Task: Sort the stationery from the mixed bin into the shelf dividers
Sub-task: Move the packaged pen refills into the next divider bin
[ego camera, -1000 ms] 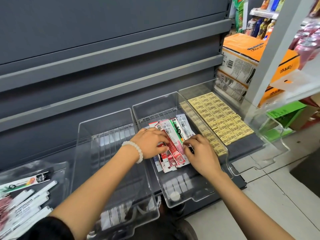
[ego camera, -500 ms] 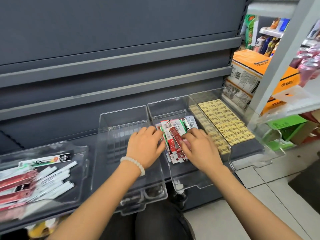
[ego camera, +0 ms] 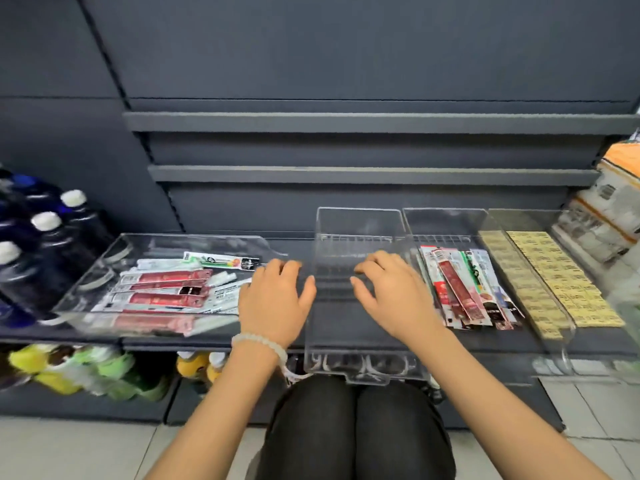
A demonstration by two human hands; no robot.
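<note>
Two relaxed hands, left hand [ego camera: 273, 299] and right hand [ego camera: 393, 292], flank clear ribbed divider [ego camera: 356, 341].

text: none legible | packets in mixed bin [ego camera: 162, 299] and divider [ego camera: 460, 289]: print blurred | yellow labels [ego camera: 554, 282]: too small to read

On the shelf [ego camera: 346, 346], left to right: bin [ego camera: 104, 271] holding pen packs [ego camera: 162, 299]; 3 dividers. First divider [ego camera: 356, 223] bare, second [ego camera: 446, 220] holds packs [ego camera: 460, 292], third [ego camera: 526, 220] holds pads [ego camera: 561, 282]. Bottles [ego camera: 45, 244] left of bin.
</note>
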